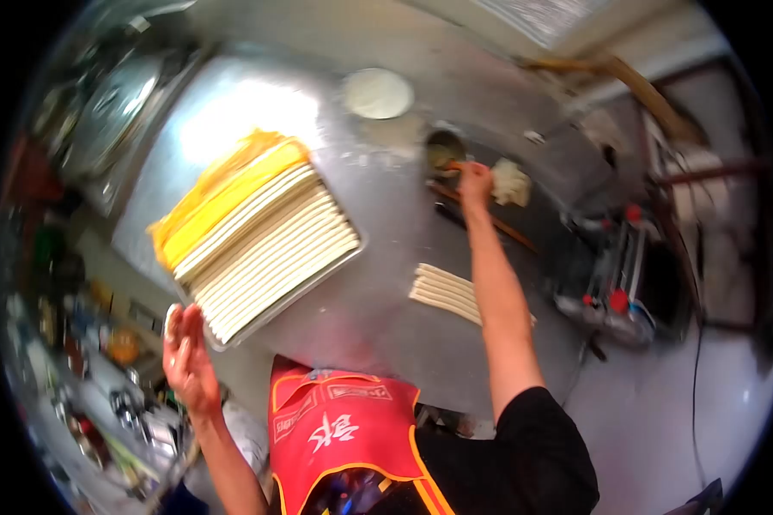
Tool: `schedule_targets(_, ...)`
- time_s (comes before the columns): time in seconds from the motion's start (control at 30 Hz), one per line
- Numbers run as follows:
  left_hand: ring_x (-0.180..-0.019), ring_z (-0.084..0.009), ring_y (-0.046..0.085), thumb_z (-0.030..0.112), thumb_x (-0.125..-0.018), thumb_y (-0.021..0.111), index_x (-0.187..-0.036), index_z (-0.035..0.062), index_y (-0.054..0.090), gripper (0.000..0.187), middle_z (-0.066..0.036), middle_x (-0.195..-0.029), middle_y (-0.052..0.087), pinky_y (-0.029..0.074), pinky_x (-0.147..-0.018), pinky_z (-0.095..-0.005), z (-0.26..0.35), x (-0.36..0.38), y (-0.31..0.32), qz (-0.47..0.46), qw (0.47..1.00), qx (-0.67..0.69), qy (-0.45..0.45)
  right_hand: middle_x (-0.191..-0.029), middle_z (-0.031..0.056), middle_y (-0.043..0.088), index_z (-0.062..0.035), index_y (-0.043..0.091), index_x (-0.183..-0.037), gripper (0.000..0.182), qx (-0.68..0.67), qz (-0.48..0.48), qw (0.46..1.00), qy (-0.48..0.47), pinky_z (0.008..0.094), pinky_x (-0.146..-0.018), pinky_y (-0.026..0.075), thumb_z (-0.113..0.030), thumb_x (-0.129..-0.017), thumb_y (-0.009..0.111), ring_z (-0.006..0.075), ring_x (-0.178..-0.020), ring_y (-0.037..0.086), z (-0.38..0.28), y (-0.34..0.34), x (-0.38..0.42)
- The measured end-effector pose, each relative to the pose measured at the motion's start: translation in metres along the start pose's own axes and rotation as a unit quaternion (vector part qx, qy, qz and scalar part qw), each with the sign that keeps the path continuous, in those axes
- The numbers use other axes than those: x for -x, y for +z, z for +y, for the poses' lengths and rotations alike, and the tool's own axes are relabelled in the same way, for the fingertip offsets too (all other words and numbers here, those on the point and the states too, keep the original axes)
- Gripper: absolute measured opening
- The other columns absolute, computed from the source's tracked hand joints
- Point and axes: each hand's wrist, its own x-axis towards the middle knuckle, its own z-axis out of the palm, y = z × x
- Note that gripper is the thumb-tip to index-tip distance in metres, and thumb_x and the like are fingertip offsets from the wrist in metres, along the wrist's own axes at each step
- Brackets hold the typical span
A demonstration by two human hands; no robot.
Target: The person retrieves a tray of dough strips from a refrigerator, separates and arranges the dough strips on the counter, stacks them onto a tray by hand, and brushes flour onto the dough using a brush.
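My left hand (191, 365) is raised at the near left corner of a metal tray (292, 300), with its fingers apart and nothing in them. Rows of pale dough strips (275, 249) lie side by side in that tray. A yellow plastic sheet (223, 193) is bunched over the tray's far side. My right hand (475, 183) is closed on a reddish-brown handle (455, 165), whose far end reaches into a small dark bowl (442, 148). What sits on that end is too blurred to tell. Several more dough strips (445, 290) lie on the table under my right forearm.
The metal table (361, 343) carries a round white dish or patch (378, 93) at the back and a pale crumpled lump (511, 183) right of my right hand. A long thin stick (514, 236) lies nearby. A machine with red knobs (618, 283) stands at the right.
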Motion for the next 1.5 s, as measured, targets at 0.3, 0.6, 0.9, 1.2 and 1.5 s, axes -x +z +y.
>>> schedule_targets(0.3, -0.131, -0.0299, 0.053, -0.003, -0.096, 0.044, -0.139, -0.0050, 0.050, 0.043, -0.019, -0.134, 0.060, 0.033, -0.118, -0.0412, 0.045, 0.010, -0.024, 0.030, 0.989, -0.116, 0.085, -0.064, -0.0030, 0.046, -0.0063, 0.061, -0.086, 0.014, -0.202, -0.032, 0.978, 0.050, 0.0231, -0.040, 0.030, -0.016, -0.094, 0.065, 0.0060, -0.047, 0.037, -0.048, -0.048, 0.173)
schedule_targets(0.6, -0.122, -0.0290, 0.059, 0.002, -0.095, 0.049, -0.135, -0.0033, 0.054, 0.040, -0.019, -0.125, 0.065, 0.038, -0.113, -0.0435, 0.118, -0.013, -0.141, 0.091, 0.992, 0.011, 0.086, -0.059, -0.0036, 0.045, -0.0095, 0.058, -0.081, 0.017, -0.147, -0.286, 0.940, 0.116, 0.0231, -0.040, 0.029, -0.017, -0.095, 0.065, 0.0055, -0.045, 0.039, -0.125, 0.054, 0.425)
schedule_targets(0.9, -0.114, -0.0279, 0.063, 0.003, -0.094, 0.051, -0.132, -0.0025, 0.057, 0.038, -0.018, -0.120, 0.067, 0.044, -0.107, -0.0408, 0.233, -0.073, -0.359, 0.133, 0.984, 0.056, 0.100, -0.058, -0.0016, 0.048, -0.0039, 0.063, -0.086, 0.013, -0.181, -0.413, 0.890, 0.071, 0.0237, -0.040, 0.033, -0.013, -0.094, 0.066, 0.0065, -0.045, 0.041, -0.303, 0.285, 0.575)
schedule_targets(1.2, -0.104, -0.0279, 0.068, 0.001, -0.092, 0.051, -0.126, -0.0046, 0.059, 0.035, -0.019, -0.112, 0.069, 0.052, -0.098, -0.0412, 0.338, -0.178, -0.516, 0.195, 0.972, 0.066, 0.117, -0.060, -0.0005, 0.051, -0.0051, 0.064, -0.083, 0.009, -0.138, -0.356, 0.924, 0.030, 0.0244, -0.039, 0.036, -0.010, -0.089, 0.067, 0.0075, -0.043, 0.043, -0.404, 0.438, 0.623)
schedule_targets(1.5, -0.099, -0.0257, 0.069, 0.008, -0.095, 0.057, -0.123, -0.0048, 0.062, 0.031, -0.018, -0.108, 0.070, 0.054, -0.094, -0.0389, 0.458, -0.344, -0.680, 0.314, 0.937, 0.052, 0.147, -0.060, -0.0048, 0.047, -0.0075, 0.062, -0.078, 0.014, -0.134, -0.557, 0.811, 0.119, 0.0222, -0.047, 0.031, -0.013, -0.091, 0.065, 0.0058, -0.051, 0.043, -0.534, 0.801, 0.736)
